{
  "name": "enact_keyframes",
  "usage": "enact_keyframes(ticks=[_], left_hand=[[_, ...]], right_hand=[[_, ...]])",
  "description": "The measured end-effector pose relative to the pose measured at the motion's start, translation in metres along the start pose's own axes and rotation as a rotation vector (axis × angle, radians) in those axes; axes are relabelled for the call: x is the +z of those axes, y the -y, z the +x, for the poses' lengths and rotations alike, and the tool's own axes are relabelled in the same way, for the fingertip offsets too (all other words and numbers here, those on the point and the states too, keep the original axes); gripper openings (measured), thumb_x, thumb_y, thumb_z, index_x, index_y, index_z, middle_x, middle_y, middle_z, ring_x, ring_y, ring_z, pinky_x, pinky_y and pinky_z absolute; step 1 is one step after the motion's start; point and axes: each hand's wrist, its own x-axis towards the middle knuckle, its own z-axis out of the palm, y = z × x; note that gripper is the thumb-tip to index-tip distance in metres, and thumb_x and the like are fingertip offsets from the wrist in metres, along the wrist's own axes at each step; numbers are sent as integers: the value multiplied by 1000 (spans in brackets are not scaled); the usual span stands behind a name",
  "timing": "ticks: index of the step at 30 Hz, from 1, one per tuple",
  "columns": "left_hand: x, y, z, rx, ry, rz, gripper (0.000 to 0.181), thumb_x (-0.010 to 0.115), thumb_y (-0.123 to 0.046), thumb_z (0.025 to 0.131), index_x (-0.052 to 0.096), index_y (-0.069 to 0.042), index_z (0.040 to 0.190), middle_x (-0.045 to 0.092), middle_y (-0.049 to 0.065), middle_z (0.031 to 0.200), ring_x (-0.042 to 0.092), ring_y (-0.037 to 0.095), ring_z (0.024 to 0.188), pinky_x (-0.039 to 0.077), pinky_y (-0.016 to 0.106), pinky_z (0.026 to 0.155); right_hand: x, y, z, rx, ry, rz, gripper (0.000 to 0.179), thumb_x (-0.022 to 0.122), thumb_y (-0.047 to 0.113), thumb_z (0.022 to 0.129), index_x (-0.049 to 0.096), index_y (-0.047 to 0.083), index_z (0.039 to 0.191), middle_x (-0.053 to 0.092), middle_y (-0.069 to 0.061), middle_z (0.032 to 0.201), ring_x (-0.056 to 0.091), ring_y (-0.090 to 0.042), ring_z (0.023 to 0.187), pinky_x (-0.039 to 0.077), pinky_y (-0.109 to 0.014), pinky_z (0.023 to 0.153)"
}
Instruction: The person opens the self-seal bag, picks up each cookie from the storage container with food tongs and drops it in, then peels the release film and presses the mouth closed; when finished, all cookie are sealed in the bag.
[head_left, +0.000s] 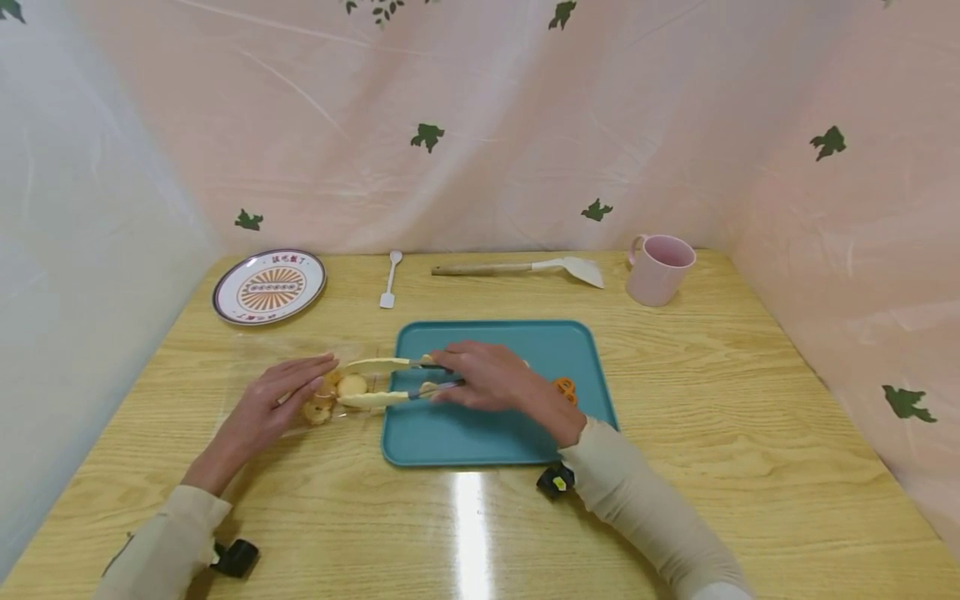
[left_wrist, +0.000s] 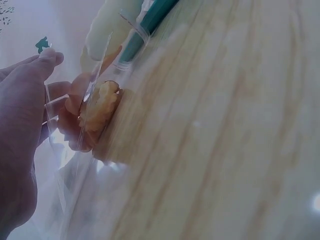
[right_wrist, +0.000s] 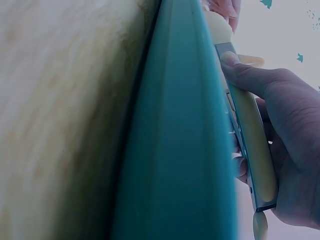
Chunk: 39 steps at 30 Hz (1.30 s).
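My right hand [head_left: 491, 379] grips cream-coloured tongs [head_left: 378, 382] over the left part of a teal tray [head_left: 517, 433]; the tong tips reach left past the tray's edge around a pale round pastry [head_left: 352, 386]. In the right wrist view the fingers [right_wrist: 250, 80] curl round the tongs [right_wrist: 252, 135] above the tray [right_wrist: 175, 150]. My left hand [head_left: 281, 400] lies on a clear plastic bag [head_left: 262, 367] with fingers nearly straight, beside small golden pastries [head_left: 318, 409]. The left wrist view shows the pastries [left_wrist: 100, 107] inside the bag [left_wrist: 75, 175] next to my left hand [left_wrist: 20, 130].
At the table's back stand a patterned plate [head_left: 269, 285], a small white spoon [head_left: 390, 279], a wooden-handled spatula [head_left: 517, 268] and a pink mug [head_left: 660, 268]. An orange pretzel-shaped piece [head_left: 565, 388] lies on the tray by my right wrist. Plastic sheeting walls the table on three sides.
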Motion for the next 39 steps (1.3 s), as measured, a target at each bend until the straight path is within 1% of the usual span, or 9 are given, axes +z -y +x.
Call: enact_keyframes(ticks=[4,8,13,18,21,24,28,33,39], left_hand=[[0,1,0,4,-4,-1,43,67,8,96,69,-7,136,65,15,138,59,38,122,26,12,112],[0,0,0,3,-6,-5,42,66,6,97,68,-8,137,65,14,138,59,37,122,27,12,112],[1,0,0,18,-13,-8,42,66,7,97,69,-7,136,66,14,137,59,36,122,27,12,112],[1,1,0,46,-32,-20,42,66,9,96,69,-6,135,66,15,136,60,33,122,29,13,112],[1,2,1,64,-43,-28,41,66,8,96,70,-5,134,67,15,135,60,29,123,30,14,112],[2,3,1,74,-48,-31,41,67,8,95,70,-5,134,67,16,134,60,27,124,31,15,112],[2,4,0,66,-40,-25,44,68,9,94,70,-7,135,67,15,135,59,25,126,31,15,112],[1,2,0,56,-38,-26,42,67,8,95,70,-7,135,67,14,136,60,30,124,30,15,112],[1,2,0,62,-50,-34,41,67,9,95,70,-5,134,67,15,135,60,34,122,31,15,112]], right_hand=[[1,1,3,-4,-4,3,59,69,43,100,58,7,146,66,-7,123,63,-17,96,53,-35,72],[2,3,6,-10,-6,4,58,70,43,100,59,8,145,67,-6,122,62,-16,95,53,-35,73],[2,6,10,-12,1,17,58,69,43,100,59,9,146,67,-5,121,62,-17,95,52,-35,73],[3,9,15,-6,17,18,57,69,44,100,59,10,145,66,-5,125,63,-17,101,53,-36,77],[5,10,17,-6,18,13,56,69,45,100,60,11,144,66,-4,125,63,-16,102,54,-36,78],[7,11,19,-9,13,15,55,69,45,100,61,13,143,67,-2,119,61,-15,97,53,-35,75],[8,12,22,-11,7,11,54,70,47,99,62,14,141,66,0,112,58,-13,91,51,-33,71],[10,13,25,-12,8,24,51,69,47,99,64,14,138,64,2,106,56,-12,87,48,-31,68],[11,13,27,-15,21,52,47,68,45,100,64,13,134,60,2,101,53,-13,83,44,-31,66]])
